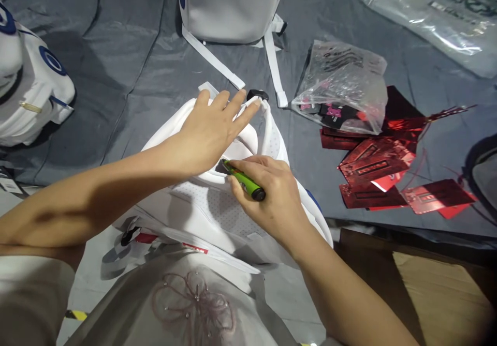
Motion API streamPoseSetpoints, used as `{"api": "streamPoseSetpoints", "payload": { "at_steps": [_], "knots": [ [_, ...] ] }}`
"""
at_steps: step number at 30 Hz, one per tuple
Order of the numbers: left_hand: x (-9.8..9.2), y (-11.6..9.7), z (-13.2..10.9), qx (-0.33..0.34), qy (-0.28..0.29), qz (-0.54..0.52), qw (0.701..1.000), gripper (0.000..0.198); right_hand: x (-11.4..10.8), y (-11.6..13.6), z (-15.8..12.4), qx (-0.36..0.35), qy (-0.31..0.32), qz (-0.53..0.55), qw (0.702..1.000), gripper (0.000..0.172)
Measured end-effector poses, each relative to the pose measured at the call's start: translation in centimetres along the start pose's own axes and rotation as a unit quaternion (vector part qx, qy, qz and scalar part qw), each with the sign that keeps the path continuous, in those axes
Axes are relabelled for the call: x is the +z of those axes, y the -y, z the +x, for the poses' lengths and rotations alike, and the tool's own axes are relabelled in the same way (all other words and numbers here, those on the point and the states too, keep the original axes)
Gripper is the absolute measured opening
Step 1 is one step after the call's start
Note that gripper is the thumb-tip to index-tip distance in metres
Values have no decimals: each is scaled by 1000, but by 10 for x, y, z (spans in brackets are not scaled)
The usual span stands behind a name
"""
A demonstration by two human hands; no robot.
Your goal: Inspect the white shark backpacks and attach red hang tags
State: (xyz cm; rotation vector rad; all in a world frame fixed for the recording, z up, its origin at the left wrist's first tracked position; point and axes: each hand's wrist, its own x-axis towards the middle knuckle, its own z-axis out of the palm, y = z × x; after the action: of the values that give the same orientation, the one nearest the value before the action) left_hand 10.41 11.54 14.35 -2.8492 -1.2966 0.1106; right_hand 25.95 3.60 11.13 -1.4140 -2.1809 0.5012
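Observation:
A white backpack (217,206) lies in front of me at the table's near edge, its dotted mesh side partly showing. My left hand (209,129) rests on top of it, fingers spread and stretched toward the far end near a black buckle (258,94). In my right hand (267,185) is a green marker (245,181) with a black end, its tip pointing down onto the bag beside my left wrist. The exact spot under the tip is partly hidden by my hands.
Another white bag (233,10) with straps lies ahead, and more white bags (42,87) sit at left. On the right are a clear plastic bag (345,82) of small tags, several red cards (373,167) and a large plastic bag (442,20). Below stands a cardboard box (438,294).

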Motion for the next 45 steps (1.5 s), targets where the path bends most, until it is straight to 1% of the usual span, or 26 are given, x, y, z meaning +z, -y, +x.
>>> {"api": "streamPoseSetpoints", "payload": {
  "at_steps": [2, 6, 9, 14, 18, 22, 26, 31, 33, 36, 39, 41, 45],
  "knots": [
    [1, 0, 0, -9, -1, 2, 1000, 84, 1, 1, 0, 5, -13, 12, 1000, 24],
    [3, 0, 1, -8, -12, 7, 1000, 87, 3, 5, -1, 22, -16, 13, 1000, 21],
    [2, -1, 1, -6, -1, 24, 1000, 85, 6, 6, -3, 26, -36, 18, 999, 21],
    [1, -1, 0, -16, 5, 21, 1000, 83, 10, 7, -6, 38, -58, 28, 997, 20],
    [5, 0, 0, -17, 3, 22, 1000, 87, 13, 8, -6, 34, -59, 49, 996, 19],
    [7, 0, 2, -15, 10, 24, 1000, 93, 18, 8, -6, 35, -90, 41, 994, 19],
    [-3, 9, -5, -7, 28, 16, 999, 99, 18, 8, -8, 19, -88, 72, 993, 18],
    [-21, 26, -34, -34, 62, -2, 997, 112, 21, 16, -12, 7, -120, 104, 987, 19],
    [-25, 25, -42, -48, 79, -2, 996, 120, 27, 21, -11, -3, -133, 135, 982, 20],
    [-25, 16, -42, -79, 95, 23, 992, 125, 35, 25, -8, -9, -144, 184, 972, 21],
    [-23, 6, -34, -109, 102, 51, 987, 122, 41, 22, -5, -7, -137, 205, 969, 20],
    [-22, 3, -30, -119, 109, 63, 985, 118, 41, 19, -3, -5, -131, 214, 968, 20],
    [-23, 11, -31, -94, 128, 60, 986, 112, 40, 16, -4, -5, -126, 218, 968, 21]
  ]
}}
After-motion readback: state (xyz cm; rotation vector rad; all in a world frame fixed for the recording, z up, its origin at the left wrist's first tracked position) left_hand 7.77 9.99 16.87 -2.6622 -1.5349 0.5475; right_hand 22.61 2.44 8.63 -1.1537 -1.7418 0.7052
